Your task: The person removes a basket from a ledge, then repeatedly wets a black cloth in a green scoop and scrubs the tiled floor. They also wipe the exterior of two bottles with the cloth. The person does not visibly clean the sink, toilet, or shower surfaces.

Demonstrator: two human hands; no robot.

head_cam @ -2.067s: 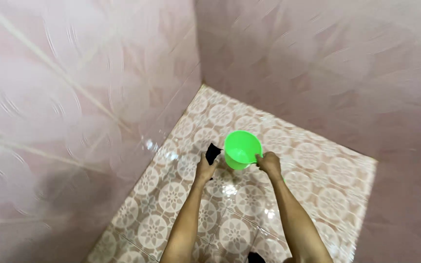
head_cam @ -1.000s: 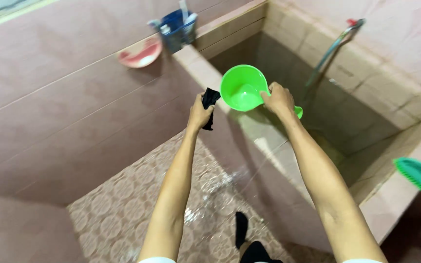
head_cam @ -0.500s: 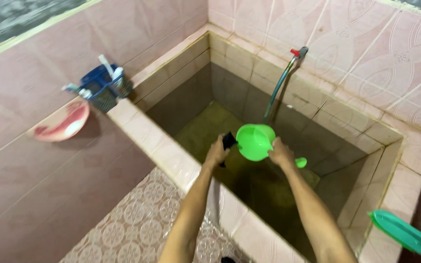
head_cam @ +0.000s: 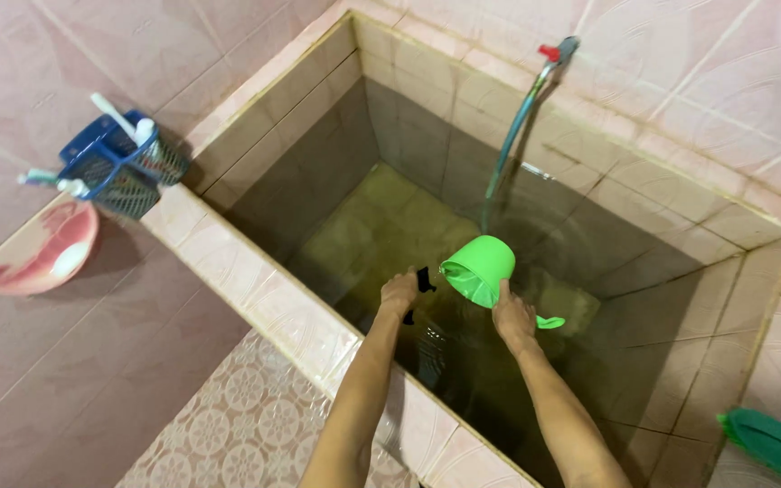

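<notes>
**Green dipper held over a tiled water tank**

A large tiled water tank (head_cam: 734,226) filled most of the view, its pink-tiled rim running from the lower middle up to the back wall, and greenish water (head_cam: 390,226) stood inside it. A patterned floor (head_cam: 246,416) showed at the lower left, outside the tank wall. A hose (head_cam: 508,145) hung from a red-handled tap (head_cam: 558,50) on the back wall and dipped down into the water.

On the ledge at the left stood a blue plastic basket (head_cam: 115,167) with toothbrushes poking out, and just beside it, lower left, a pink bowl (head_cam: 33,253). A teal scrubbing brush (head_cam: 775,447) lay on the rim at the lower right corner, partly cut off by the frame edge.

Both bare forearms reached out over the tank rim. The right hand (head_cam: 512,316) gripped the green plastic dipper (head_cam: 479,268) where the handle met the cup, fingers clenched around it; the dipper was tilted with its mouth turned down and to the left, held just above the water near the middle of the tank. The left hand (head_cam: 399,294) sat just beside the dipper, its fingers clenched on a small black cloth (head_cam: 423,280), which hung between the hand and the dipper's rim.
</notes>
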